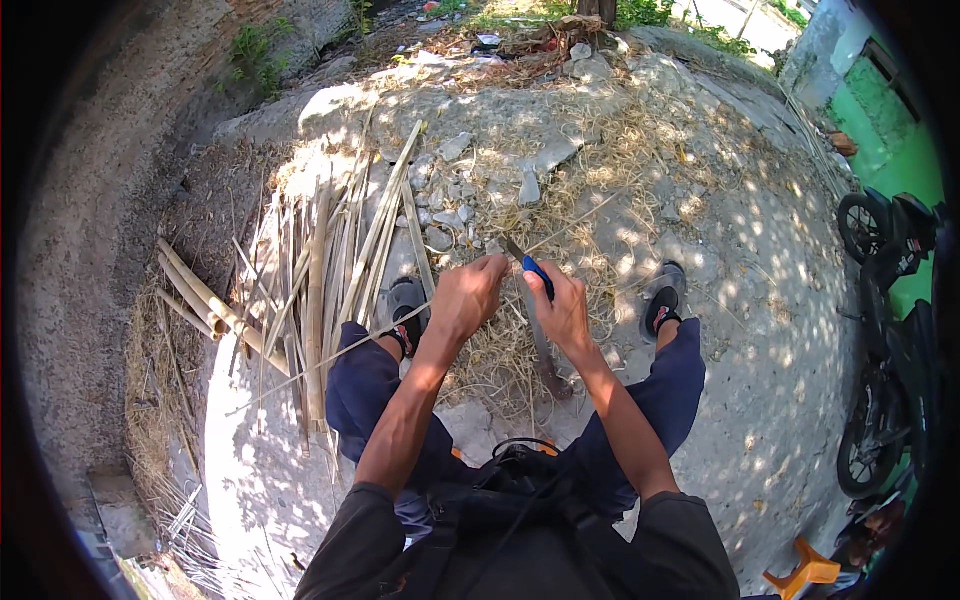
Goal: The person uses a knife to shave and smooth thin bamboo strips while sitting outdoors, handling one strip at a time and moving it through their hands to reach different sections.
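Observation:
My left hand [470,297] is closed around a thin bamboo strip [375,340], which runs from the lower left up through my grip. Beyond my hands, a length of pale strip slants up to the right. In my right hand [563,312] is a knife with a blue handle [540,278]. Its dark blade [514,249] points up and left, close to the strip beside my left fingers; whether it touches the strip, I cannot tell. Curly bamboo shavings [490,350] lie on the ground below, between my feet. A brown stick-like piece [545,365] stands or lies among them.
Several split bamboo slats [345,235] are heaped at my left, with round bamboo poles [205,290] beside them. Broken stones [450,215] lie ahead. A brick wall [100,200] bounds the left. Motorcycles [880,400] and an orange plastic stool [805,570] stand at the right.

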The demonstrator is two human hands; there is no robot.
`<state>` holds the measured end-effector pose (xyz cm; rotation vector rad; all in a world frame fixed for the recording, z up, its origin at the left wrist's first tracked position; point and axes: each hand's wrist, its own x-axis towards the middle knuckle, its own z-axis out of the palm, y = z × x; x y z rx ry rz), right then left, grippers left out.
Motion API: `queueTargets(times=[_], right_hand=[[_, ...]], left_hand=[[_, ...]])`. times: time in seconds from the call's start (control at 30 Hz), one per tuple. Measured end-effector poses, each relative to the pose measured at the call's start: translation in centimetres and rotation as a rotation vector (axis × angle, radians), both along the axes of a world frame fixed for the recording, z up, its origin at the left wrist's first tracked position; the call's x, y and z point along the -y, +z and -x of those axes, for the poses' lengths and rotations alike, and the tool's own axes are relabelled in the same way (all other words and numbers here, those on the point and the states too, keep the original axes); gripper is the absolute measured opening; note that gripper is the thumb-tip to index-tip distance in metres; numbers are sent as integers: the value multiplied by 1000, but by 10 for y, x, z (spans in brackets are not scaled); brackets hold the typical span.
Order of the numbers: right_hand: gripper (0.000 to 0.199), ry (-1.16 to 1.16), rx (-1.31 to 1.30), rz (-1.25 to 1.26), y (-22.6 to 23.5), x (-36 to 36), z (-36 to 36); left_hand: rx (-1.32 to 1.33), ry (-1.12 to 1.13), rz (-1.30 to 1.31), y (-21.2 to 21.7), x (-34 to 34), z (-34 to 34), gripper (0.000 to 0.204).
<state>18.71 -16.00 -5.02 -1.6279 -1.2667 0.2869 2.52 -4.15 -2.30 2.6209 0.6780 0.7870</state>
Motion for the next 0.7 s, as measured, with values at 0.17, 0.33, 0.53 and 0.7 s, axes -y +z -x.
queueTargets(times=[0.17,0.33,0.53,0.7], right_hand=[[40,-36,-6,29,5,0,-1],[37,-80,25,56,-9,-2,-12],[34,-148,6,22,-26,-9,-20],[40,-370,-77,292,-70,-13,-105]], left_hand=[[-25,23,-36,0,2,-2,9],[-96,28,-40,2,2,-1,10],[-94,43,-28,2,0,3,10],[-236,31,-20,4,2,29,9]])
